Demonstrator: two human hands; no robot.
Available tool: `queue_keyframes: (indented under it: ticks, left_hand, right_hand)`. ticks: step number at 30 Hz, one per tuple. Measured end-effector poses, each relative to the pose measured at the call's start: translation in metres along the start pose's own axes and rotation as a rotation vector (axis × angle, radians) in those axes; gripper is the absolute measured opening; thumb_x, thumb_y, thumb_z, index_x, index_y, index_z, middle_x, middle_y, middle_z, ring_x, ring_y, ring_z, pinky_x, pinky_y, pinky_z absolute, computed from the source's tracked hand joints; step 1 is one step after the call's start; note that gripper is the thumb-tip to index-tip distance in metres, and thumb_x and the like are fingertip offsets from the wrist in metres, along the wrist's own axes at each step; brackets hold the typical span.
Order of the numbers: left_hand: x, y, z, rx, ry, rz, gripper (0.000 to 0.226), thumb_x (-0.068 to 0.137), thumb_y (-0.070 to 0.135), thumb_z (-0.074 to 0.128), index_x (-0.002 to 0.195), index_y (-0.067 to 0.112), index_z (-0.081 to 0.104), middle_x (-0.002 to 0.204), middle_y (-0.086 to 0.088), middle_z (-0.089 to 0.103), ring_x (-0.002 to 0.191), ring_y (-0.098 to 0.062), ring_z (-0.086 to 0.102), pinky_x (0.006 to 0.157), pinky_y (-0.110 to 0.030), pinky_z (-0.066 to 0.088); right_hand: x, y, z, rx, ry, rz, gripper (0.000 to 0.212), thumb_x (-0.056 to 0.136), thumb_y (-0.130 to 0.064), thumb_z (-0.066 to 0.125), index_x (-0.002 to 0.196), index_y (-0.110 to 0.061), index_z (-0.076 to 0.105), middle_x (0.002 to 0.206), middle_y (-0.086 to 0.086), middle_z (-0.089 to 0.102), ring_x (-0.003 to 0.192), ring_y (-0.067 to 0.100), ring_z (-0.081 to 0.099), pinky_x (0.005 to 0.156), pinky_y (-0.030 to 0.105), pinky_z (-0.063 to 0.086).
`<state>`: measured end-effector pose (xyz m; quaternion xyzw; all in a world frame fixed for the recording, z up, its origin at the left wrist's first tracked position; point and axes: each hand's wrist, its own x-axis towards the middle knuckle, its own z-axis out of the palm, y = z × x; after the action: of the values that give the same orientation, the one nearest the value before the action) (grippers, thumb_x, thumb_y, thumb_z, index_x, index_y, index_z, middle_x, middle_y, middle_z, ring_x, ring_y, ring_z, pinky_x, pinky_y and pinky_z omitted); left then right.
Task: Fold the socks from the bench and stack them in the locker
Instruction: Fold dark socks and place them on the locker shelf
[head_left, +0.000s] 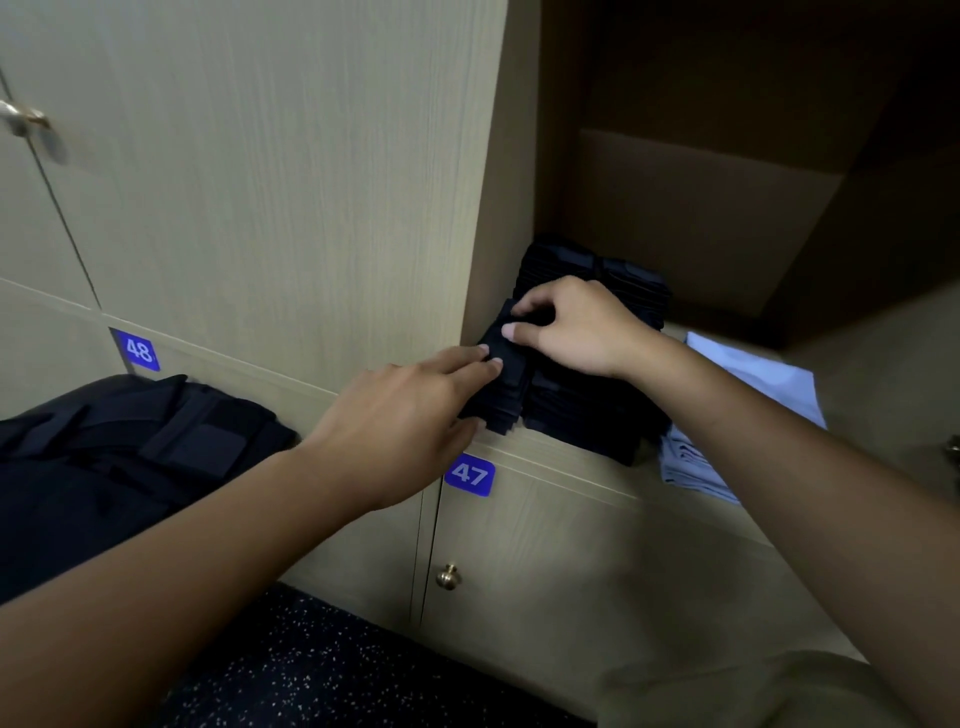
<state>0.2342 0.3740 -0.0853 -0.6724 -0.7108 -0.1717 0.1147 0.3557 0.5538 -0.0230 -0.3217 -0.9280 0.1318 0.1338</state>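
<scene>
black folded socks (506, 364) under both hands, in locker (675, 223)

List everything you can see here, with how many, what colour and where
folded socks: several stacks, exact count unclear, black, front left of the open locker
folded cloth: one pile, light blue, right of the socks
number plates: two, blue, 47 and 48, on lower doors
door knob: one, brass, door 47
bag: one, black, lower left
left hand: straight fingers against the front stack
right hand: pinching the top sock
</scene>
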Motion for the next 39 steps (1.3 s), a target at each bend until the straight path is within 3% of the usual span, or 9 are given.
queue_keyframes:
  ticks: [4, 6, 10, 15, 22, 27, 33, 39]
  left_hand:
    - [-0.007, 0.000, -0.020, -0.035, 0.230, 0.038, 0.032, 0.100, 0.036, 0.054, 0.130, 0.028, 0.059, 0.128, 0.009, 0.063, 0.071, -0.019, 0.066, 0.063, -0.038, 0.055]
    - [-0.012, -0.006, -0.031, -0.018, 0.295, 0.014, 0.025, 0.100, 0.036, 0.051, 0.121, 0.028, 0.062, 0.113, 0.009, 0.068, 0.069, -0.019, 0.066, 0.059, -0.034, 0.050]
    - [-0.030, -0.022, -0.051, -0.031, 0.315, -0.065, 0.031, 0.096, 0.041, 0.047, 0.117, 0.027, 0.064, 0.110, 0.011, 0.071, 0.075, -0.019, 0.067, 0.067, -0.037, 0.053]
    - [-0.057, -0.060, -0.072, -0.039, 0.288, -0.205, 0.028, 0.093, 0.047, 0.047, 0.110, 0.031, 0.062, 0.094, 0.017, 0.069, 0.066, -0.012, 0.054, 0.070, -0.041, 0.055]
    - [-0.102, -0.111, -0.099, -0.023, 0.209, -0.415, 0.017, 0.096, 0.040, 0.058, 0.108, 0.031, 0.064, 0.095, 0.016, 0.068, 0.072, -0.003, 0.060, 0.074, -0.036, 0.051]
    - [-0.136, -0.149, -0.102, -0.030, 0.157, -0.535, 0.017, 0.095, 0.039, 0.063, 0.108, 0.029, 0.066, 0.093, 0.017, 0.068, 0.072, -0.003, 0.060, 0.076, -0.036, 0.051]
    - [-0.165, -0.188, -0.099, 0.015, 0.042, -0.641, 0.025, 0.093, 0.040, 0.067, 0.113, 0.026, 0.066, 0.097, 0.011, 0.067, 0.084, -0.018, 0.062, 0.077, -0.030, 0.043]
    - [-0.181, -0.207, -0.084, -0.037, -0.118, -0.701, 0.034, 0.087, 0.032, 0.077, 0.117, 0.019, 0.067, 0.105, 0.005, 0.068, 0.094, -0.018, 0.062, 0.082, -0.027, 0.041]
  right_hand:
    - [-0.014, -0.006, 0.002, 0.101, 0.223, -0.070, 0.016, 0.093, -0.044, 0.065, 0.094, -0.029, 0.072, 0.096, -0.010, 0.071, 0.094, 0.010, 0.065, 0.085, 0.035, 0.055]
    - [-0.026, -0.015, 0.005, 0.163, 0.293, -0.131, 0.016, 0.093, -0.042, 0.065, 0.087, -0.028, 0.071, 0.082, -0.013, 0.068, 0.080, 0.005, 0.064, 0.075, 0.036, 0.057]
    - [-0.049, -0.037, 0.012, 0.224, 0.340, -0.239, 0.019, 0.093, -0.039, 0.064, 0.081, -0.025, 0.067, 0.072, -0.010, 0.064, 0.071, 0.010, 0.061, 0.069, 0.041, 0.055]
    - [-0.070, -0.060, 0.024, 0.235, 0.311, -0.329, 0.011, 0.095, -0.036, 0.064, 0.095, -0.027, 0.069, 0.081, -0.012, 0.067, 0.080, 0.010, 0.063, 0.074, 0.040, 0.054]
    - [-0.081, -0.094, 0.051, 0.072, 0.059, -0.443, 0.033, 0.096, -0.052, 0.054, 0.125, -0.035, 0.060, 0.109, -0.022, 0.063, 0.103, -0.001, 0.057, 0.083, 0.029, 0.050]
    - [-0.077, -0.107, 0.068, -0.010, -0.032, -0.476, 0.041, 0.094, -0.059, 0.049, 0.130, -0.040, 0.056, 0.117, -0.024, 0.061, 0.112, -0.001, 0.055, 0.095, 0.032, 0.049]
    - [-0.067, -0.118, 0.081, -0.042, -0.105, -0.488, 0.043, 0.094, -0.059, 0.049, 0.132, -0.040, 0.055, 0.120, -0.024, 0.059, 0.114, 0.002, 0.056, 0.095, 0.034, 0.050]
    - [-0.059, -0.123, 0.095, -0.050, -0.124, -0.502, 0.040, 0.094, -0.059, 0.049, 0.130, -0.043, 0.053, 0.120, -0.025, 0.061, 0.113, 0.001, 0.058, 0.092, 0.037, 0.052]
